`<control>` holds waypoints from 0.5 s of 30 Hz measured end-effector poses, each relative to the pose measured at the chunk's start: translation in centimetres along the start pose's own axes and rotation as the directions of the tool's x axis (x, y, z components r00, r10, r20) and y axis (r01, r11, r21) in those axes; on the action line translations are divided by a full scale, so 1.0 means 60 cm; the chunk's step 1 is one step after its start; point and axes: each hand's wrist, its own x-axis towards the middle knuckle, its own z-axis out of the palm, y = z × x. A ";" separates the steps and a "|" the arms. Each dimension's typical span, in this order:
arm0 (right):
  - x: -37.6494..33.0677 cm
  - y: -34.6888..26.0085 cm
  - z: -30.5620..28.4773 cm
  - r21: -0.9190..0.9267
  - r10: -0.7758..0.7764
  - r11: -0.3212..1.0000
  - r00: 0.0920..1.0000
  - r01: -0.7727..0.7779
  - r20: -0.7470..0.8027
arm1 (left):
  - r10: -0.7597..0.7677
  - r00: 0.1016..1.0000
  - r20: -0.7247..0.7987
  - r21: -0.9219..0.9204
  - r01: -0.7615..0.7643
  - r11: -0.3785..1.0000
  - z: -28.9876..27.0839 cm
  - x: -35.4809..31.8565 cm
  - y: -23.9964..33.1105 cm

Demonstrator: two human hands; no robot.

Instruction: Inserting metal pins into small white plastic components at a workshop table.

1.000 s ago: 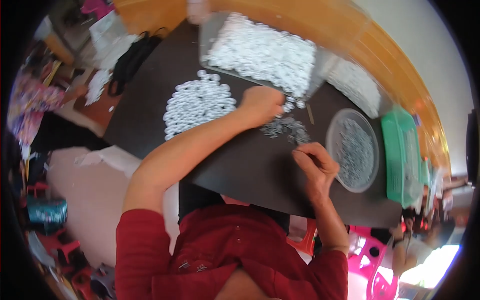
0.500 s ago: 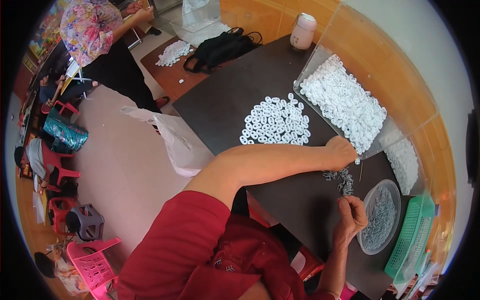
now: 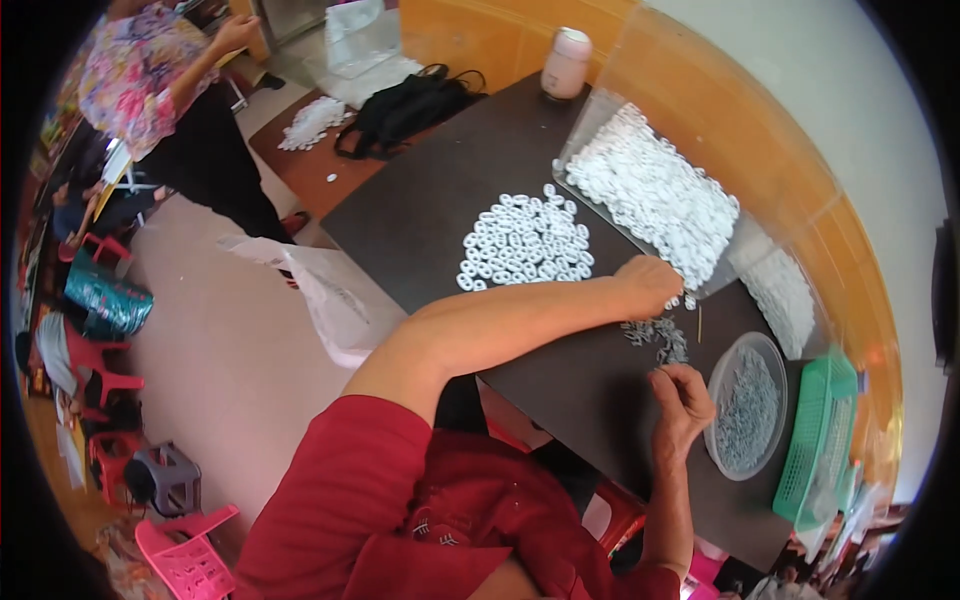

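My left hand [image 3: 650,282] rests on the dark table [image 3: 430,215], fingers curled at the edge of a clear bag of white plastic rings [image 3: 655,195]; what it grips is hidden. My right hand [image 3: 683,397] is closed, fingers pinched together, just below a small heap of grey metal pieces [image 3: 660,335]. Whether it holds a piece is unclear. A loose pile of white rings [image 3: 525,242] lies left of my left hand.
A round clear bowl of grey metal pieces [image 3: 748,405] sits right of my right hand, beside a green basket [image 3: 820,430]. A black bag [image 3: 405,105] and a pale jar [image 3: 566,62] stand at the far end. Another person [image 3: 160,90] stands at upper left; plastic stools [image 3: 185,555] on the floor.
The view has swung left and down, showing more floor and the other person. My left hand stays at the bag's edge and my right hand stays by the metal heap.
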 end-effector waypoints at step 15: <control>0.007 0.006 0.021 -0.516 -0.474 0.543 0.749 0.663 0.463 | -0.509 0.861 0.030 -0.766 0.347 0.542 -0.106 -0.221 0.046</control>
